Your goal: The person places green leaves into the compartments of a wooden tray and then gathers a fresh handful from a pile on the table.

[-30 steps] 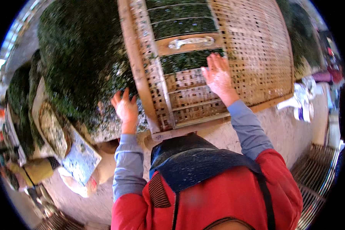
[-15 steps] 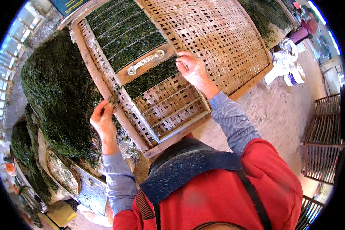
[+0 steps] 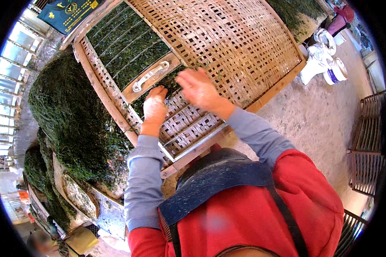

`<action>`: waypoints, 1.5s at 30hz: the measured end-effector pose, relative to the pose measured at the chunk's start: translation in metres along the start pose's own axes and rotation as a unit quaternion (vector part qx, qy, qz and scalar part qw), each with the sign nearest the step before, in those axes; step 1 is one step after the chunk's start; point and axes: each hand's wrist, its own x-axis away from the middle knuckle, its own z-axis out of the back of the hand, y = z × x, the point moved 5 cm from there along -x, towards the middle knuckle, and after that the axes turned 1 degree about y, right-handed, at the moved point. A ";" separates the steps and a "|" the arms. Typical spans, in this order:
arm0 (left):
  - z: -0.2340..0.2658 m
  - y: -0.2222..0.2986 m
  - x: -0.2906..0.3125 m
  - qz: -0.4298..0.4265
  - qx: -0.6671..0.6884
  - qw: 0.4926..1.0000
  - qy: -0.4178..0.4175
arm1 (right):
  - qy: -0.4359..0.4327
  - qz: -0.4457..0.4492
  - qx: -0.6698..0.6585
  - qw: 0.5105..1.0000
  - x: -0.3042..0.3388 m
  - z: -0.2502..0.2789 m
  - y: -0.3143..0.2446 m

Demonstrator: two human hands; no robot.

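A woven bamboo tray (image 3: 240, 51) lies in front of me, and a narrow frame crossed by thin rods (image 3: 126, 64) rests on it. Dark green shredded leaves (image 3: 116, 40) fill the far part of the frame, while bare weave shows at its near end. Across the frame runs a wooden slat with a pale handle (image 3: 151, 76). My left hand (image 3: 155, 107) is at the leaves just on the near side of the slat, its fingers curled and their tips partly hidden. My right hand (image 3: 200, 89), smeared by motion, is over the frame's right edge.
A large heap of dark green strands (image 3: 68, 111) stands left of the tray, with more beyond it. White buckets (image 3: 335, 73) and white bags sit at the right. Slatted racks (image 3: 366, 141) line the far right. A person (image 3: 341, 19) is at the upper right.
My left hand has moved right, from the tray's left rim to the leaves inside the frame. My right hand has shifted slightly left and down, close to the left one.
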 end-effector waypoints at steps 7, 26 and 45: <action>0.047 -0.012 0.031 0.137 0.042 0.986 0.082 | -0.074 -0.013 -0.019 0.997 -0.027 -0.015 0.011; 0.007 -0.035 0.008 0.174 0.235 0.941 0.167 | -0.078 0.087 0.037 0.992 -0.026 -0.027 0.009; 0.037 -0.032 0.058 0.049 -0.044 0.998 -0.015 | -0.216 0.105 -0.172 0.955 -0.052 -0.045 0.028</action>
